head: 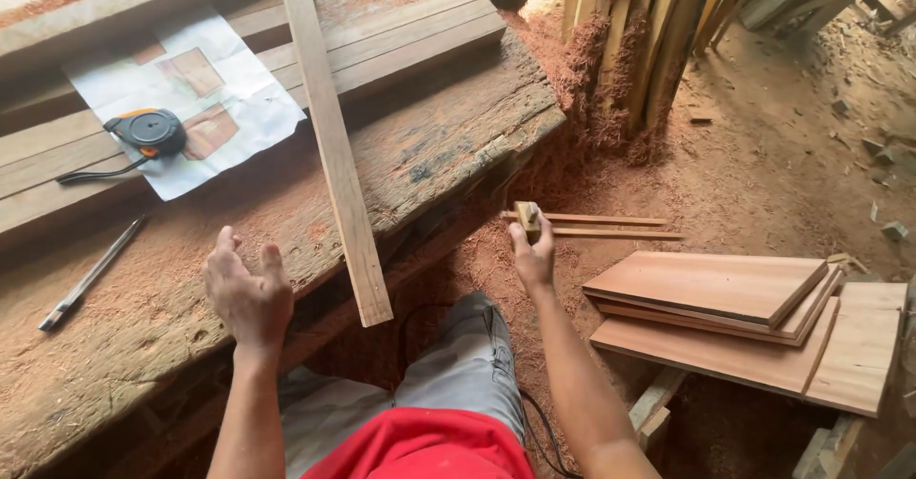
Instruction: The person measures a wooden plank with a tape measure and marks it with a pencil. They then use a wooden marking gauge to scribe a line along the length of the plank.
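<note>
Beside workbench (458,145), right hand (532,255) pinches small pale wood block (526,218); left hand (248,293) spread wide, holding nothing.

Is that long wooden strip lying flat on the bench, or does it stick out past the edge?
It sticks out. The long strip lies flat across the workbench, its near end overhanging the front edge.

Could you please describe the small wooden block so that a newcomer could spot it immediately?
Start at the rough, sawdust-covered wooden workbench and look just past its near right edge. There the right hand pinches a small, pale wooden block, far shorter than the long wooden slat.
</note>
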